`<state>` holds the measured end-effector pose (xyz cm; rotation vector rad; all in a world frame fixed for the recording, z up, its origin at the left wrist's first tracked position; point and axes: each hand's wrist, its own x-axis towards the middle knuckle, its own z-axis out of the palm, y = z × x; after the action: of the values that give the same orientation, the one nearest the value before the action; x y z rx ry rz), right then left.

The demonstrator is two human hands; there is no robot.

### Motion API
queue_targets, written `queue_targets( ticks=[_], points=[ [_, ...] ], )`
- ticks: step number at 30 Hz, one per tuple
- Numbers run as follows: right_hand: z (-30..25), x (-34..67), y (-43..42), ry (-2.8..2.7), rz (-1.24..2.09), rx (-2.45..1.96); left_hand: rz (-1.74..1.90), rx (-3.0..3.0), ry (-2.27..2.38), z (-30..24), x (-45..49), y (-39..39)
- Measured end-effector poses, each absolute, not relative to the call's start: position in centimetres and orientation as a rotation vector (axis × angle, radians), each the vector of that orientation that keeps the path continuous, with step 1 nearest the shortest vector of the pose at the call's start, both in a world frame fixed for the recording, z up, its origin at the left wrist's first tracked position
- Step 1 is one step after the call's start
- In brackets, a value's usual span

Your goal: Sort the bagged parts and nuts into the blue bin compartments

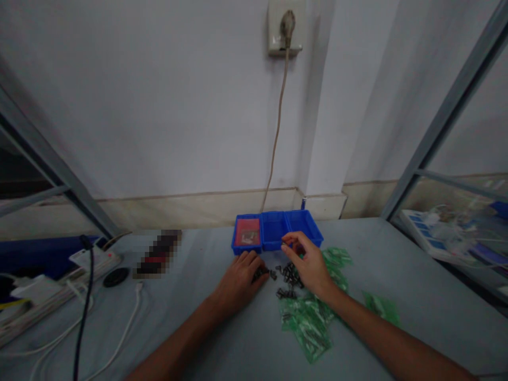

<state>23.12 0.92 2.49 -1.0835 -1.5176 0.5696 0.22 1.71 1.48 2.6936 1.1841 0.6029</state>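
My left hand (239,278) lies on the table with its fingers curled over some of the small dark metal parts (286,278) heaped in front of me. My right hand (308,262) is raised just above the heap, thumb and forefinger pinched together near the front rim of the middle blue bin (273,230); what the pinch holds is too small to name. Three blue bins stand side by side: the left bin (246,233) holds something red, the right bin (305,226) looks bare inside. Green plastic bags (311,320) lie under and beside my right forearm.
A power strip (93,259) with white and black cables sits at the left, next to a round black disc (116,277). A cord runs up the wall to a socket (286,29). Grey metal frame bars stand at both sides; another power strip (432,235) lies beyond the right bar.
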Motion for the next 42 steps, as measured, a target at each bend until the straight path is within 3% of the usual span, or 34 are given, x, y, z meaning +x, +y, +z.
queue_targets(
  ticks=[42],
  points=[
    [2.8, 23.0, 0.6, -1.552, 0.614, -1.065, 0.893, 2.279, 1.102, 0.5, 1.1, 2.7]
  ],
)
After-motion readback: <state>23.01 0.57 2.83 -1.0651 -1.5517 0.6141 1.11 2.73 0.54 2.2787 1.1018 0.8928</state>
